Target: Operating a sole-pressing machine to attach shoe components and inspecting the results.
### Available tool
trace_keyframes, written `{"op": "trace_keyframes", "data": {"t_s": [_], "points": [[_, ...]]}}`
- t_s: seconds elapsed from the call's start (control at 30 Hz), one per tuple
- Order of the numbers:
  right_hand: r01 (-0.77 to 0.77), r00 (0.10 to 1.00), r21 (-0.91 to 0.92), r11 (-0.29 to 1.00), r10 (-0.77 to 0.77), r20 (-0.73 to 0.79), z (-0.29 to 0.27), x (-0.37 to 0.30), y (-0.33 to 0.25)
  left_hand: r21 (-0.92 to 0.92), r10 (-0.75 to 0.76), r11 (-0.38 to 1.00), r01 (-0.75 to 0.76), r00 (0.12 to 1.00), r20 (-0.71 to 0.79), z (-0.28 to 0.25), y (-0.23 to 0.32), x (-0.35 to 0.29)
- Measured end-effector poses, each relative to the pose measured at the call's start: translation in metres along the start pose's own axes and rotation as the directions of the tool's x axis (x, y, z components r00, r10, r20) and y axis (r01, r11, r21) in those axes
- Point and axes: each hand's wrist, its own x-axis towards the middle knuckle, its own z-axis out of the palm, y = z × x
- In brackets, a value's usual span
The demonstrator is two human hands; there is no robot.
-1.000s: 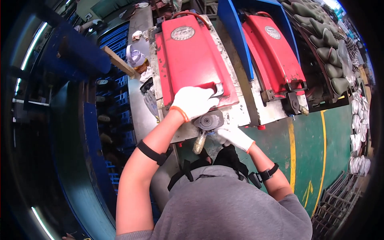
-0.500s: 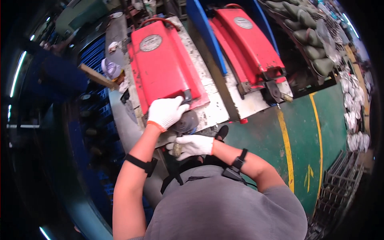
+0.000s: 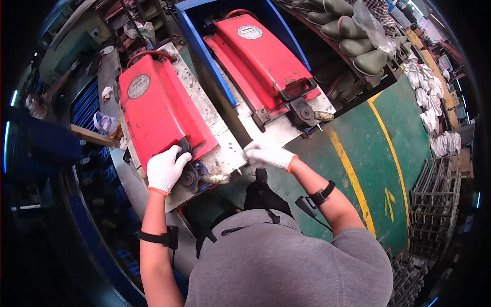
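Note:
A red metal machine cover (image 3: pixel 163 110) with a round plate rests on a worn white bench top (image 3: pixel 225 143). At its near end my left hand (image 3: pixel 166 169), in a white glove, is closed around the black handle (image 3: pixel 184 146). Just below that hand is a dark round hub (image 3: pixel 189 178), from which a crank grip (image 3: pixel 216 178) sticks out to the right. My right hand (image 3: pixel 269 156), gloved too, hovers beyond the tip of the grip, by the bench corner. Its fingers are stretched out, slightly bent, and no object shows in them.
To the right stands a second red machine (image 3: pixel 261 61) inside blue side panels (image 3: pixel 207 56), with its own crank grip (image 3: pixel 323 116). Green boots (image 3: pixel 371 61) fill a rack beyond it. Yellow lines (image 3: pixel 348 169) cross the green floor (image 3: pixel 312 174). A metal rack (image 3: pixel 434 204) stands far right.
My right hand has let go of the crank grip and moved right and farther away. The grip now points right. My left hand stays on the handle, while the whole view has shifted.

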Motion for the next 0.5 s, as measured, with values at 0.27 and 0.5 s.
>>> {"op": "trace_keyframes", "data": {"t_s": [0.27, 0.5], "points": [[-0.059, 0.369, -0.700, 0.711, -0.636, -0.677, -0.145, -0.037, -0.005, -0.435, -0.219, 0.898, -0.066, 0.790, -0.573, 0.034, 0.070, 0.031], [-0.410, 0.506, -0.667, 0.622, -0.453, -0.734, -0.201, -0.029, 0.057, -0.332, 0.260, 0.847, -0.415, 0.868, -0.423, 0.053, 0.182, 0.117]]}}
